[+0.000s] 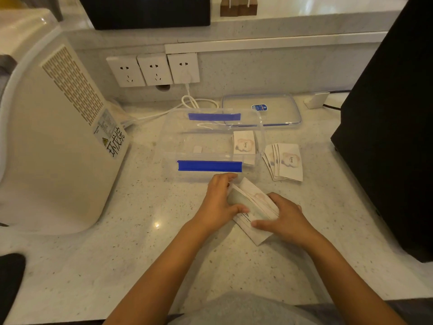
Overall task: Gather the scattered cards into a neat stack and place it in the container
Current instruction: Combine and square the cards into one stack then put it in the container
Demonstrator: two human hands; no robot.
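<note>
I hold a bunch of white cards (251,202) between both hands just above the counter, in front of the container. My left hand (219,202) grips the bunch's left end and my right hand (284,218) covers its right end. One card (254,233) lies under the bunch on the counter. A clear plastic container (210,146) with blue clips stands behind my hands; a "love" card (244,145) shows at its right end, inside or behind the wall I cannot tell. Several fanned cards (284,161) lie to the container's right.
The container's clear lid (261,110) lies behind it near the wall. A large cream appliance (54,137) fills the left side, a black box (393,127) the right. Wall sockets (153,69) and a white cable (192,102) are at the back.
</note>
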